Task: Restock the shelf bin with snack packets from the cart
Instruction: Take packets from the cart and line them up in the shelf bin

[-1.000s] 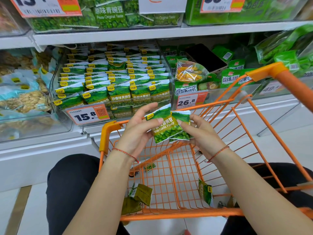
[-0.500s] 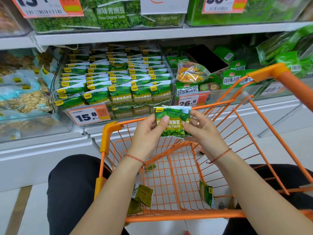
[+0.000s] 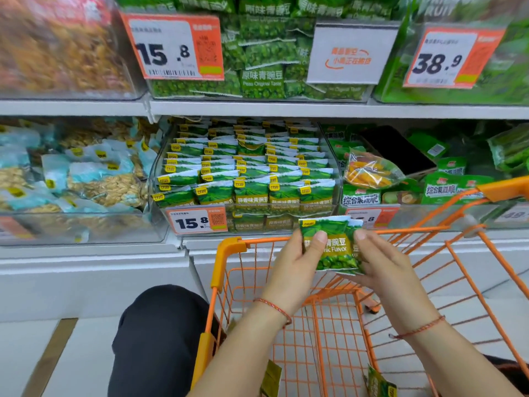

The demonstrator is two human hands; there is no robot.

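Two green garlic-flavour pea packets [image 3: 333, 247] are stacked upright above the front rim of the orange cart [image 3: 229, 249]. My left hand [image 3: 294, 267] pinches them at their left side, thumb on the front. My right hand [image 3: 380, 265] holds their right side, fingers behind and thumb at the front edge. Just beyond them is the clear shelf bin [image 3: 336, 156], filled with neat rows of the same green packets and tagged 15.8. More green packets [image 3: 379, 382] lie low in the cart.
A bin of pale blue nut packets [image 3: 86, 179] stands left of the target bin; a bin of mixed vegetable-crisp bags [image 3: 372, 173] stands to the right. The shelf above [image 3: 257, 108] overhangs the bins. My dark-trousered knee [image 3: 160, 333] is left of the cart.
Both hands have lifted the packets up and forward toward the bin, turning them upright and squaring them together. The view has tilted upward to the shelves.
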